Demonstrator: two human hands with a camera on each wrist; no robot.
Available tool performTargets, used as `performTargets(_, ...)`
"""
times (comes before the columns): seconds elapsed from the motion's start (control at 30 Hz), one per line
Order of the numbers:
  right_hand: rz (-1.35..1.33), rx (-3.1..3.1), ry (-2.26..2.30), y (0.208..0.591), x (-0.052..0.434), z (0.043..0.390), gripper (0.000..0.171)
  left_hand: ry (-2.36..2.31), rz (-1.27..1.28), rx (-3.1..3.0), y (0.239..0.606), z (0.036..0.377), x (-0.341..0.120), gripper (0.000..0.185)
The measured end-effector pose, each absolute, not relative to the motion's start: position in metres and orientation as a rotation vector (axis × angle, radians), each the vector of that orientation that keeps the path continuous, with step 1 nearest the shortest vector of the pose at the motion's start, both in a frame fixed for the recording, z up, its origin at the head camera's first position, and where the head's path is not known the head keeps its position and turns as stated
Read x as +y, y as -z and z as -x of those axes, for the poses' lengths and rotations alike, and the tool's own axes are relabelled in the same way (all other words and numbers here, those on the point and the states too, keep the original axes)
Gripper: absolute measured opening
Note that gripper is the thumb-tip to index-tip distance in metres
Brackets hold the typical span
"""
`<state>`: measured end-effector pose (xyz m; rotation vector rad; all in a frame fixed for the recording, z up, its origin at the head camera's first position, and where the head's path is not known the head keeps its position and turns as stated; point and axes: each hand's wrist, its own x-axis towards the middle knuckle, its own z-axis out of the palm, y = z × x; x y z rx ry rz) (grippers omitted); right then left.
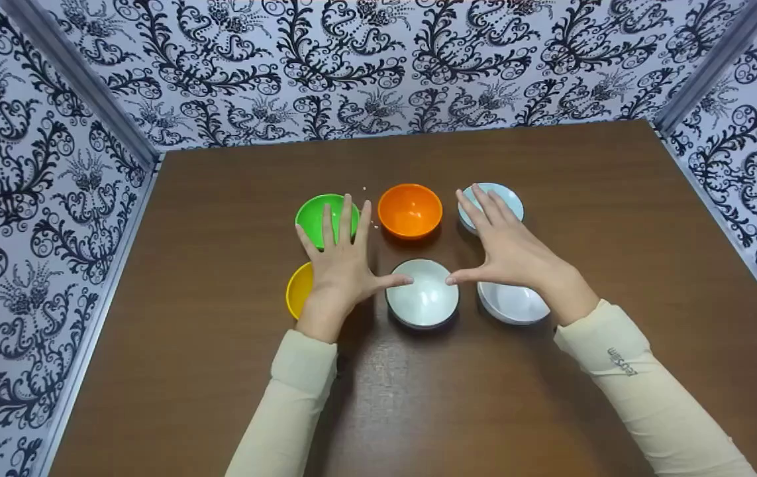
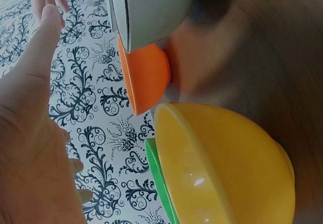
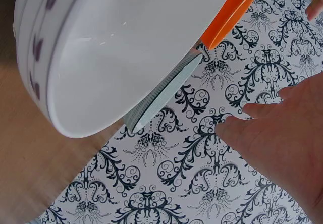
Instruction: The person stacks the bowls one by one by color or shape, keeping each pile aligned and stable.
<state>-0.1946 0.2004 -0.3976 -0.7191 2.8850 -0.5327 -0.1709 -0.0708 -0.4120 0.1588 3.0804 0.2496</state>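
Six bowls stand in two rows on a brown table (image 1: 219,371): green (image 1: 312,215), orange (image 1: 410,210) and light blue (image 1: 514,201) at the back, yellow (image 1: 298,291), grey-white (image 1: 422,295) and white (image 1: 514,305) in front. My left hand (image 1: 342,262) is spread flat above the green and yellow bowls, its thumb pointing at the grey-white bowl. My right hand (image 1: 507,248) lies flat over the light blue and white bowls, thumb also toward the middle. Neither holds anything. The left wrist view shows the palm (image 2: 30,148) above the yellow bowl (image 2: 227,168). The right wrist view shows the white bowl (image 3: 126,47) and palm (image 3: 282,143).
Walls with black-and-white ornamental paper (image 1: 365,73) close the table in at the back and on both sides. Bare brown tabletop surrounds the group of bowls on all sides. A few tiny white specks (image 1: 374,226) lie between the green and orange bowls.
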Motion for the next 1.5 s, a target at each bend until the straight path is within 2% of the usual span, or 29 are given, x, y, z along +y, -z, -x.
performTargets(0.47, 0.773, 2.818, 0.587, 0.4, 0.196, 0.188, 0.13, -0.255, -0.171, 3.081, 0.414, 0.17, -0.07, 0.132)
performTargets(0.93, 0.804, 2.79, 0.603, 0.407, 0.192, 0.183, 0.123, -0.257, -0.155, 3.077, 0.417, 0.17, -0.07, 0.131)
performTargets(1.5, 0.823, 2.748, 0.618, 0.41, 0.188, 0.179, 0.122, -0.264, -0.154, 3.077, 0.418, 0.17, -0.071, 0.132)
